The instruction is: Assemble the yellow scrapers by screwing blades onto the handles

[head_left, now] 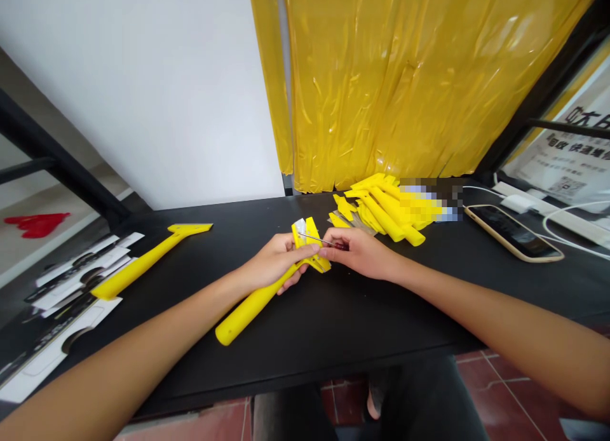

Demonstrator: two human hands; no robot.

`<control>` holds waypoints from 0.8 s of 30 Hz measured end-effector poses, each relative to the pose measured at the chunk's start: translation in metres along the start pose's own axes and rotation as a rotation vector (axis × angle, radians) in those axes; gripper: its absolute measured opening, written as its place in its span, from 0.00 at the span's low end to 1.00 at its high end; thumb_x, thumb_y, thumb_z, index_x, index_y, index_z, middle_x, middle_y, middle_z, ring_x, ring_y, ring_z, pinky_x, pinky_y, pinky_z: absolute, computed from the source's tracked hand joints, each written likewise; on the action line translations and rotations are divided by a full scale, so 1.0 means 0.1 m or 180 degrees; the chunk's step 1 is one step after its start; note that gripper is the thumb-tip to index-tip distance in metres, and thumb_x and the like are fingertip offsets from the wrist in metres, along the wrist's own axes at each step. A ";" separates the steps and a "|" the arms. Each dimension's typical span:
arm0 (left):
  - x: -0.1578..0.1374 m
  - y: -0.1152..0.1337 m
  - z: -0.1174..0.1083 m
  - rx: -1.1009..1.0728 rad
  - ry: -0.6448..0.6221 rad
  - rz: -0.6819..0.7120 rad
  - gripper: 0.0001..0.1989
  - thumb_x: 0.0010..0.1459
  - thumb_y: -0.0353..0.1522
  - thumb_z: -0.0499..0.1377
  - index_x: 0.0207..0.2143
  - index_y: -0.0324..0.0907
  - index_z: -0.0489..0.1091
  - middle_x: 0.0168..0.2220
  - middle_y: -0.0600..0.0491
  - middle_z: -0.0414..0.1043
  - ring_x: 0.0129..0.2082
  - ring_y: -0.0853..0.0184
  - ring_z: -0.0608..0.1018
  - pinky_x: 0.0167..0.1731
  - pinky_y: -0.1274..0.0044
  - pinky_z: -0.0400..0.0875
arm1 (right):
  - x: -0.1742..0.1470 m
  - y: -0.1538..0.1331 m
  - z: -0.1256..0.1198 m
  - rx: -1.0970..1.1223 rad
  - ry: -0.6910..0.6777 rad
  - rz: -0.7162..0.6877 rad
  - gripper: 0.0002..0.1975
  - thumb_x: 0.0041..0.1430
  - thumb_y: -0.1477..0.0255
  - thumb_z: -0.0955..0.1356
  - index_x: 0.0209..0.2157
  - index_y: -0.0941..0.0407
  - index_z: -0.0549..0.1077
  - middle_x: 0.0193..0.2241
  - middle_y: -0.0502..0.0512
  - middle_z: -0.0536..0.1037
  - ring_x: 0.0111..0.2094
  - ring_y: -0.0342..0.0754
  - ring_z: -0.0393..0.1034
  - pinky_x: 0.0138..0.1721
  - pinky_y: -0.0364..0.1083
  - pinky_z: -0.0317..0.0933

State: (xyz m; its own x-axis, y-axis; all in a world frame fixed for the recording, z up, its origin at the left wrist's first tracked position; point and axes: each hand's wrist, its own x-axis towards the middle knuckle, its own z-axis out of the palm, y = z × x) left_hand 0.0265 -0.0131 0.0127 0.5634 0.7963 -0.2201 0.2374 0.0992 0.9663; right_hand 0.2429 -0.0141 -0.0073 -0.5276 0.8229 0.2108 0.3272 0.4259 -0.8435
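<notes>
Over the middle of the black table, my left hand (279, 260) is closed around the head of a yellow scraper (257, 306), whose thick handle slants down toward the front left. A yellow head piece (312, 230) and a pale, shiny strip (300, 227) stand up from the scraper's head. My right hand (350, 250) pinches a small screwdriver (339, 245) with a dark red handle. Its thin metal shaft points left across the head piece. My right fingertips are close against the scraper's head; whether they also grip it I cannot tell.
Another yellow scraper (147, 263) lies at the left beside white and black cardboard sleeves (83, 279). Several yellow scraper parts (388, 209) are heaped behind my right hand. A phone (515, 231), a white power strip (548, 209) and cables are at the right. A yellow plastic sheet (381, 79) hangs behind.
</notes>
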 end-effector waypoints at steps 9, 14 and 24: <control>0.01 -0.02 -0.01 -0.0021 0.0037 0.0067 0.11 0.65 0.39 0.59 0.34 0.40 0.67 0.21 0.58 0.69 0.10 0.74 0.68 0.05 0.83 0.60 | -0.03 -0.07 0.03 -0.0388 0.0457 -0.0116 0.24 0.62 0.67 0.70 0.59 0.54 0.69 0.21 0.41 0.62 0.23 0.41 0.56 0.25 0.43 0.51; 0.01 -0.02 -0.01 0.0041 -0.0062 0.0003 0.13 0.65 0.37 0.58 0.29 0.40 0.66 0.19 0.59 0.67 0.10 0.74 0.67 0.06 0.83 0.61 | -0.05 -0.09 0.03 -0.0425 0.0420 -0.0185 0.26 0.62 0.68 0.70 0.61 0.54 0.67 0.22 0.41 0.62 0.23 0.41 0.56 0.26 0.43 0.52; 0.00 -0.02 0.00 -0.0069 -0.0025 -0.0093 0.10 0.63 0.36 0.57 0.31 0.40 0.66 0.20 0.59 0.67 0.10 0.74 0.68 0.05 0.83 0.61 | -0.03 -0.04 0.07 -0.0017 0.0725 -0.0049 0.10 0.62 0.64 0.70 0.40 0.56 0.73 0.20 0.42 0.59 0.23 0.41 0.55 0.25 0.43 0.50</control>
State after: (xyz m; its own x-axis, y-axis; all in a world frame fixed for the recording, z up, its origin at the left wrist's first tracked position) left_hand 0.0259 -0.0128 0.0107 0.5626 0.7883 -0.2492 0.2367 0.1352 0.9621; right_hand 0.2378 -0.0209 -0.0082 -0.3423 0.8797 0.3302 0.3251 0.4406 -0.8368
